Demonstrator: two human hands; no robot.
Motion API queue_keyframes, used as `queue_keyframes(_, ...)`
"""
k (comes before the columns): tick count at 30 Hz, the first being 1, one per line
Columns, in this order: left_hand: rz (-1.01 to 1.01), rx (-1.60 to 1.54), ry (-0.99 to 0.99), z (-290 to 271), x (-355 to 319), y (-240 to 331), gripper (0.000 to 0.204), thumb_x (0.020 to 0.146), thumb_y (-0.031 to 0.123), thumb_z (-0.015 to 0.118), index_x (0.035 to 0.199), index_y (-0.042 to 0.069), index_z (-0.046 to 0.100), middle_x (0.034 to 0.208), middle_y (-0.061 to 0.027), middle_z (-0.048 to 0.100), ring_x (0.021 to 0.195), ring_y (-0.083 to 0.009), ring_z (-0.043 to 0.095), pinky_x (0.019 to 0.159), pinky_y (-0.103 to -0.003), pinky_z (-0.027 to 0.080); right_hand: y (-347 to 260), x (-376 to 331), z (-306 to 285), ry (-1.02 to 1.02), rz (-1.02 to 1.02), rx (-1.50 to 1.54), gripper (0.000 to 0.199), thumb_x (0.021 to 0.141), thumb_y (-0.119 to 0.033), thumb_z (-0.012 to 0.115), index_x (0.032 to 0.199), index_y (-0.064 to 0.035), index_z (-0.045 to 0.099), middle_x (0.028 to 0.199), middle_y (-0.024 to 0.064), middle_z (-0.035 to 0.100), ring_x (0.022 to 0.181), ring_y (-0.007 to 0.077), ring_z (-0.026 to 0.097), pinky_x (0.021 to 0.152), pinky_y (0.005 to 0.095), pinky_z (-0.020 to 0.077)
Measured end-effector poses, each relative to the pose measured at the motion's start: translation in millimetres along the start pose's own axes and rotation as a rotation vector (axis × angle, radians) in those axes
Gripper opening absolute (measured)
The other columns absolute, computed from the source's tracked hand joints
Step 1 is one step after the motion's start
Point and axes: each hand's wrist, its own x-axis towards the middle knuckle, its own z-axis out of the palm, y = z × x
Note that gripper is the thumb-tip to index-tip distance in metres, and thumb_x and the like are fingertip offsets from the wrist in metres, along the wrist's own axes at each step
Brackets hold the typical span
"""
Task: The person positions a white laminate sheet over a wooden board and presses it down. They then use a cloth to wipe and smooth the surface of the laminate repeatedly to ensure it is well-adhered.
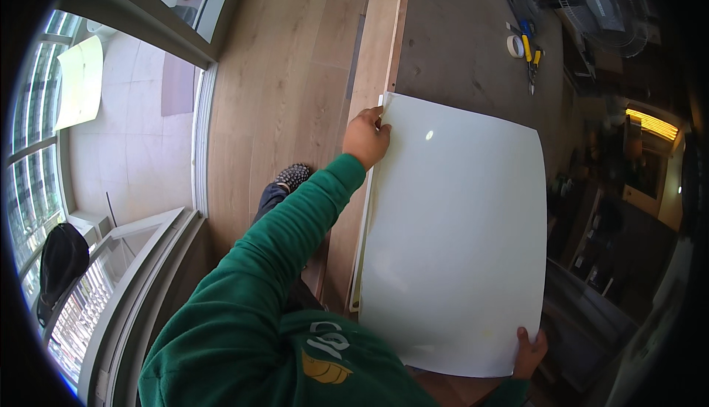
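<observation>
The wooden floor (258,104) is filling the upper middle-left of the frame, and a dark-topped table (458,45) with a pale wooden edge is running down right of centre. Over its lower part a big white sheet (458,244) is lying, reaching across part of that edge; a thin yellowish layer (357,285) is showing along its left side. A green sleeve (273,244) is stretching up from the lower left. The left hand (367,138) is pinching the sheet's upper-left corner, fingers bent close; the right hand (529,351), lower right, is holding the opposite corner, its thumb resting on top, any fingers underneath staying out of view. Laying the sheet over the table looks mostly done, though neither hand is letting go yet, and no cuts are showing on it. Yellow-handled tools (527,47) and a tape roll (512,48) are lying untouched, upper right.
</observation>
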Motion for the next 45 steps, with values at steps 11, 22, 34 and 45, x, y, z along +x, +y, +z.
queue_keyframes(11, 0.097, 0.024, 0.071, 11, 3, -10, 0.041, 0.083, 0.012, 0.076, 0.121, -0.002, 0.069, 0.096, -0.0177, 0.07, 0.083, -0.0335, 0.069, 0.077, -0.043, 0.055, 4, 5, -6, -0.041, 0.042, 0.004, 0.039, 0.089, -0.022, 0.081, 0.108, 0.0076, 0.064, 0.093, 0.0103, 0.066, 0.084, 0.0182, 0.06, 0.078, 0.035, 0.0501)
queue_keyframes(22, 0.071, 0.025, 0.082, 7, 5, -13, 0.041, 0.084, 0.011, 0.074, 0.123, -0.001, 0.069, 0.099, -0.0179, 0.07, 0.084, -0.0342, 0.069, 0.078, -0.043, 0.055, -8, -11, -6, -0.003, 0.015, -0.026, 0.043, 0.089, -0.03, 0.082, 0.103, 0.0072, 0.064, 0.089, 0.0102, 0.065, 0.082, 0.0186, 0.058, 0.077, 0.0363, 0.0488)
queue_keyframes(34, 0.058, 0.023, 0.066, 9, 11, -14, 0.042, 0.083, 0.01, 0.074, 0.124, 0.0, 0.069, 0.1, -0.0175, 0.071, 0.086, -0.033, 0.069, 0.079, -0.042, 0.056, -5, -17, -4, 0.031, 0.016, -0.022, 0.042, 0.09, -0.033, 0.081, 0.094, 0.0038, 0.062, 0.083, 0.0031, 0.059, 0.078, 0.013, 0.052, 0.071, 0.0321, 0.0436)
queue_keyframes(45, 0.066, 0.051, 0.072, 9, 11, -16, 0.043, 0.085, 0.012, 0.074, 0.125, -0.002, 0.069, 0.103, -0.0192, 0.071, 0.089, -0.0351, 0.069, 0.082, -0.043, 0.056, 0, -10, -9, 0.025, 0.025, -0.061, 0.045, 0.09, -0.036, 0.082, 0.098, 0.0045, 0.064, 0.086, 0.0048, 0.061, 0.079, 0.0136, 0.054, 0.072, 0.0331, 0.0452)
